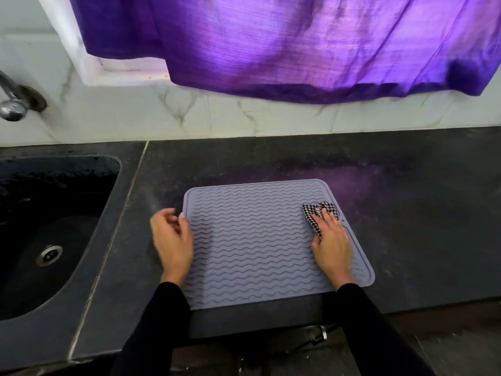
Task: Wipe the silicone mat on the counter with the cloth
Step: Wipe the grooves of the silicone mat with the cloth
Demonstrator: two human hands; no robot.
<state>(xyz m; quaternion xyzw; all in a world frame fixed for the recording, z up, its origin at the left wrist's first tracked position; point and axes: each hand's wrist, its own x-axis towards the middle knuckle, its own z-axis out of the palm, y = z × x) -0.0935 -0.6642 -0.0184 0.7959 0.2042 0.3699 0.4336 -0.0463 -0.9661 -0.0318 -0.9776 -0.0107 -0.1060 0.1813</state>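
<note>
A grey silicone mat [254,240] with wavy ridges lies flat on the dark counter [406,213], near its front edge. A black-and-white checked cloth [317,211] is bunched on the mat's right side, toward the far corner. My right hand [329,244] presses down on the cloth, fingers spread over it. At the mat's left edge rests my left hand [172,238], fingers loosely curled and holding nothing, its thumb side touching the mat's rim. Both arms wear black sleeves.
A dark sink [51,229] with a metal drain is set into the counter to the left. A metal tap [12,101] juts from the tiled wall above it. A purple curtain [298,42] hangs over the wall behind the counter.
</note>
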